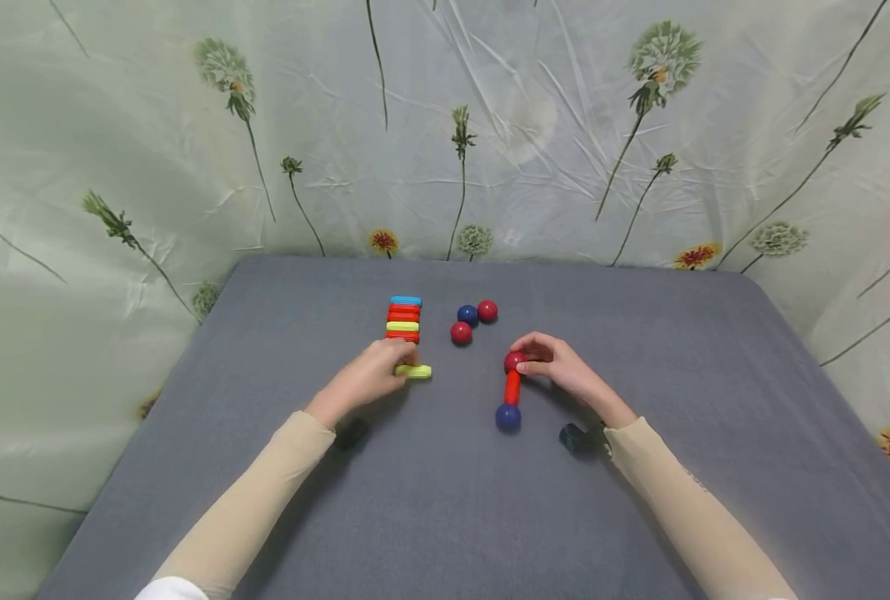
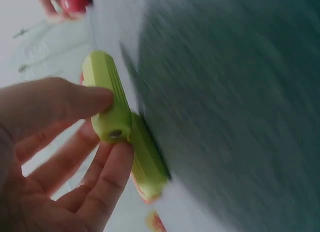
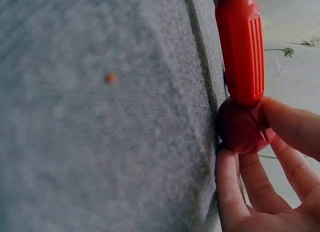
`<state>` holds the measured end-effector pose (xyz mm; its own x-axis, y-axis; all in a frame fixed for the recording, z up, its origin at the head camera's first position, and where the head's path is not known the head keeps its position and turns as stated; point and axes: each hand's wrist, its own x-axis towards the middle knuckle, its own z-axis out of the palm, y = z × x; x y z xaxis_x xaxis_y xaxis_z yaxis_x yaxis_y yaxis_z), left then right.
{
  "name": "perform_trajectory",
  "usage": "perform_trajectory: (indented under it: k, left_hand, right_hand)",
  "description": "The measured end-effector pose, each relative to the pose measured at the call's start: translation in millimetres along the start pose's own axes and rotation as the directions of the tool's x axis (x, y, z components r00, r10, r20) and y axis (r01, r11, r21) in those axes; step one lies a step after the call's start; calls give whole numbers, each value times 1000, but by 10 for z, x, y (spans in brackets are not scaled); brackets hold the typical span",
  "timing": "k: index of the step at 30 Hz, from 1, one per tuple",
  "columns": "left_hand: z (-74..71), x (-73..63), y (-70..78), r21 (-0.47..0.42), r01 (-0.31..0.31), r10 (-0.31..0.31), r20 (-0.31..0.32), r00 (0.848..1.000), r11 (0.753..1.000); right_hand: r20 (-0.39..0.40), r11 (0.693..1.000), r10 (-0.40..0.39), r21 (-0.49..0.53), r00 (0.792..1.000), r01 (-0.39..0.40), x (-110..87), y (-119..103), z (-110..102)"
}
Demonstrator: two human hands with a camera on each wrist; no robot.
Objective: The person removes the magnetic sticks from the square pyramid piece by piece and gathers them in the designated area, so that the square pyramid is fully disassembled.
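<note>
My left hand (image 1: 368,379) pinches a yellow-green ridged rod (image 1: 415,372) between thumb and fingers; in the left wrist view a hole shows in the near end of this rod (image 2: 107,99). On the right, my right hand (image 1: 557,371) grips a red ball (image 1: 515,362) by thumb and fingertips. That ball is joined to a red rod (image 1: 512,388), whose near end meets a dark blue ball (image 1: 508,417). The right wrist view shows the red rod (image 3: 241,52) seated against the red ball (image 3: 240,126), which touches the cloth.
Beyond my left hand lies a row of rods (image 1: 403,308) in blue, red and yellow-green. Two loose red balls, one nearer (image 1: 461,332) and one farther (image 1: 487,311), flank a blue ball (image 1: 467,315). Grey cloth (image 1: 445,500) covers the table; a flowered curtain (image 1: 550,192) hangs behind.
</note>
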<state>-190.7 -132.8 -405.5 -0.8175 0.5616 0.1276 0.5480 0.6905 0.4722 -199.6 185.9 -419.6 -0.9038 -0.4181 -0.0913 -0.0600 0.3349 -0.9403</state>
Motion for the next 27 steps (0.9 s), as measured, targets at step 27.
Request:
perform_trajectory:
  k: [27]
  left_hand:
    - [337, 274, 364, -31, -108, 112, 179, 977, 994]
  right_hand:
    - [17, 983, -12, -181, 1000, 15, -141, -16, 7]
